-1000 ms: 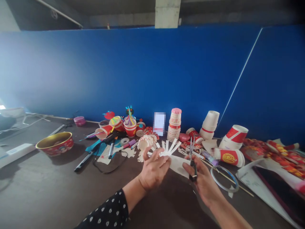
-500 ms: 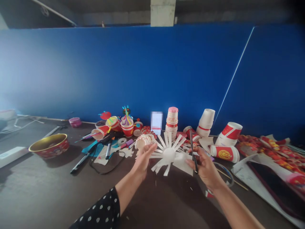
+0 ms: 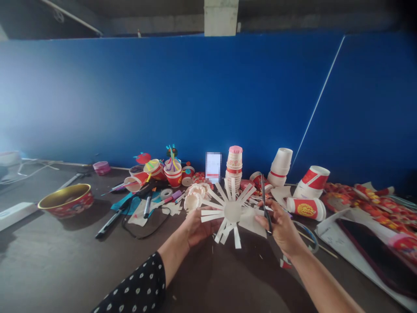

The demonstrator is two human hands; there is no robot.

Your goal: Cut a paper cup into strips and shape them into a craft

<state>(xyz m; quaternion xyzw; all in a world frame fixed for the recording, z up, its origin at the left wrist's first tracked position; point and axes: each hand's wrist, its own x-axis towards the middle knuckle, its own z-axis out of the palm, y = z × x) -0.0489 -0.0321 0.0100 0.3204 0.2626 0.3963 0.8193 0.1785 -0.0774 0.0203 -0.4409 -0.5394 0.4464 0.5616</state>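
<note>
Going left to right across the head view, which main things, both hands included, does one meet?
Round red-and-gold bowl, left hand, white fringed paper piece, black-handled scissors, right hand, flat dark-screened device.

Your bench [image 3: 81,261] bears a bowl [image 3: 73,209] well left of your left fingers [image 3: 208,229], a cup [image 3: 306,209] on its side right of your right fingers [image 3: 276,210], and a scrap [image 3: 286,262] nearer you.
</note>
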